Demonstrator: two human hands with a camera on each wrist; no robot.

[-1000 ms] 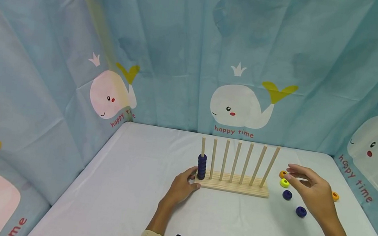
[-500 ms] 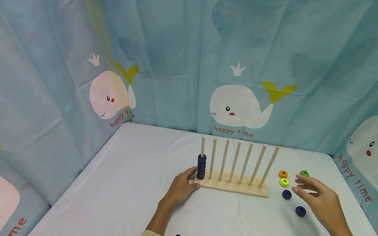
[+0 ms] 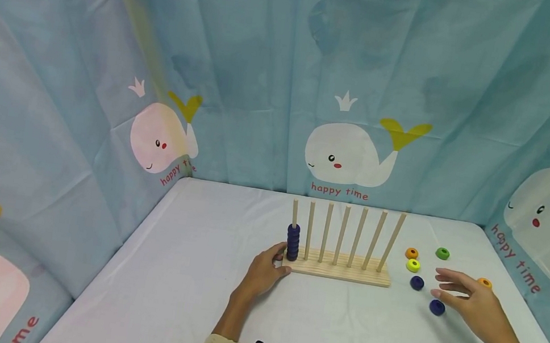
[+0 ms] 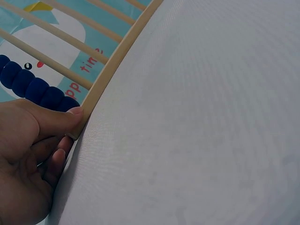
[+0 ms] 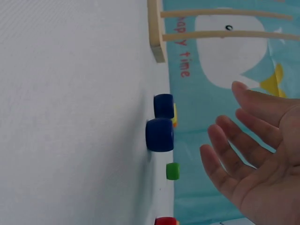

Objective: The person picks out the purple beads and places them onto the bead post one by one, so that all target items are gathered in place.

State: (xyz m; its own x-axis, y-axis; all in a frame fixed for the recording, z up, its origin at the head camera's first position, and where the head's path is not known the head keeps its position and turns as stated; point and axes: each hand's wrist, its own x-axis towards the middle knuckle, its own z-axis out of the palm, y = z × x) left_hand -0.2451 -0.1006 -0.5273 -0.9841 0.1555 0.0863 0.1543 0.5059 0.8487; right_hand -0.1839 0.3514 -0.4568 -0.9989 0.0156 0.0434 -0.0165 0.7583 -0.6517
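Note:
A wooden peg rack (image 3: pixel 337 268) with several upright pegs stands on the white table. Dark blue beads (image 3: pixel 292 243) are stacked on its leftmost peg. My left hand (image 3: pixel 262 273) grips the left end of the base; in the left wrist view the thumb (image 4: pixel 63 119) presses on its edge. To the right of the rack, my right hand (image 3: pixel 481 314) hovers with relaxed fingers and nothing in them. Just beyond its fingertips is a loose blue bead (image 3: pixel 437 307). A second blue bead (image 3: pixel 417 283) lies a little farther off, also visible in the right wrist view.
Other loose beads lie right of the rack: orange (image 3: pixel 411 253), yellow (image 3: pixel 413 265) and green (image 3: pixel 442 253). One more orange bead (image 3: pixel 485 283) is partly behind the right hand. A red bead (image 5: pixel 166 221) shows in the right wrist view. Printed curtains (image 3: pixel 236 149) enclose the table.
My right hand has moved right and toward me, away from the rack, uncovering the green bead and coming near the closest blue bead. The left hand and the rack have stayed put.

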